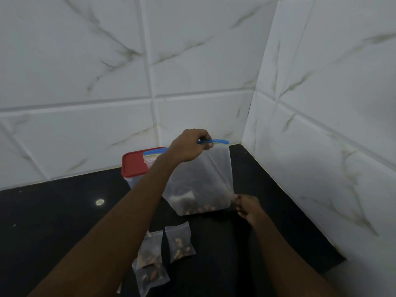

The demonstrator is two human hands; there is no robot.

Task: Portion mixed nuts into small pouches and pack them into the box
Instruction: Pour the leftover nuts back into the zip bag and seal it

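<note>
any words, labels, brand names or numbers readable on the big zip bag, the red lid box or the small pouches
None can be read.
Large zip bag: no print visible, only a blue zip strip.
Red-lidded box: lid plain; wall mostly hidden.
Small nut pouches: clear, no labels visible.

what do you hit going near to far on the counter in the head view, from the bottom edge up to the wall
Two overlapping small pouches of nuts → a third small pouch → the big zip bag of nuts, held up between the left hand and right hand → the red-lidded box → the tiled wall.
</note>
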